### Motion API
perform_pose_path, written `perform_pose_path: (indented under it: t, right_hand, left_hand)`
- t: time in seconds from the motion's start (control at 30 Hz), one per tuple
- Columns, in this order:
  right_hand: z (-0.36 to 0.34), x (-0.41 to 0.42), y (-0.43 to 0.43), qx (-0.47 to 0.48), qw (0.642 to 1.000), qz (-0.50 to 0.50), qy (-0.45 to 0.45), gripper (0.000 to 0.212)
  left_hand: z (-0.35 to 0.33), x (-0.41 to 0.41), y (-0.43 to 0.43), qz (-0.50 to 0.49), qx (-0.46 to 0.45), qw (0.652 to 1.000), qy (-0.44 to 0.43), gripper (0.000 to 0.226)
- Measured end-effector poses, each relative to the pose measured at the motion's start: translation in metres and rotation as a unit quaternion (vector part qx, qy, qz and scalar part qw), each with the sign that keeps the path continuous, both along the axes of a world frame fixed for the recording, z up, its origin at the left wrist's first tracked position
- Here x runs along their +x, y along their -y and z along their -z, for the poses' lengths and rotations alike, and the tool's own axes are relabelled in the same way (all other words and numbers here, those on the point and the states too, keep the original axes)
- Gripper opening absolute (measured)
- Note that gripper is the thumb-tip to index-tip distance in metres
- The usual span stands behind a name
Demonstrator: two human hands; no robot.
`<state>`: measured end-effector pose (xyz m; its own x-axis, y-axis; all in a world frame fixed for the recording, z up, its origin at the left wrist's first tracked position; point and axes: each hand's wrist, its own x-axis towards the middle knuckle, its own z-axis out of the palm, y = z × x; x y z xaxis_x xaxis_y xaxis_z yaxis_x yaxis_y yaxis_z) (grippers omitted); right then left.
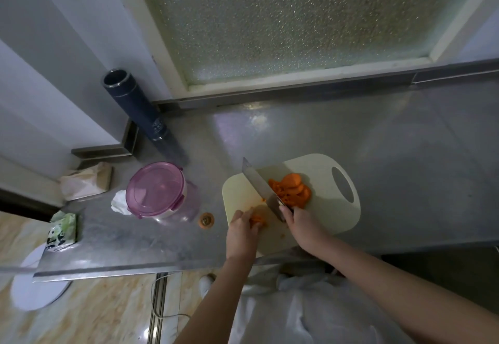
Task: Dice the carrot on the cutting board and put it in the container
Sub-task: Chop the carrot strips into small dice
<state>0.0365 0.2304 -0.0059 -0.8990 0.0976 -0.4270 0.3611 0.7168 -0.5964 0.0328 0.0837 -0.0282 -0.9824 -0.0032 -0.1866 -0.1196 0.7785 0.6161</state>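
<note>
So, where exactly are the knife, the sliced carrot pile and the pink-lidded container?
knife (258, 180): head view, middle of the blade.
sliced carrot pile (293, 189): head view, centre of the heap.
pink-lidded container (155, 188): head view, centre of its lid.

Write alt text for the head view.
The right hand grips a knife over a cutting board while the left hand holds a carrot piece; carrot slices lie piled nearby. A closed pink-lidded container stands at left.

Nothing legible is showing: pale marks on the dark flask (136, 112) are appearing too small, and the green packet (63, 231) is showing only blurred print.
</note>
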Motion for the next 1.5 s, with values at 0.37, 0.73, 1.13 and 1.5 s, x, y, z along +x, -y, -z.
perform_pose_path:
  t: [0.37,0.73,1.13,1.5]
  right_hand:
    - [-0.010,0.004,-0.001,-0.019,1.000,-0.015,0.017,0.050]
    - [-0.018,0.017,0.002,-0.021,0.999,-0.047,0.007,0.048]
    - [-0.009,0.028,0.011,0.038,0.998,-0.058,0.003,0.053]
    - [-0.004,0.025,0.023,0.115,0.988,-0.100,-0.009,0.052]
  left_hand:
    - [0.002,0.004,0.000,0.026,-0.062,0.998,0.001,0.025]
    - [0.001,0.004,-0.002,0.025,-0.020,0.999,-0.014,0.023]
    - [0.001,0.005,-0.005,-0.035,0.004,0.999,0.002,0.024]
    - [-0.004,-0.004,-0.004,-0.087,0.041,0.994,0.047,0.023]
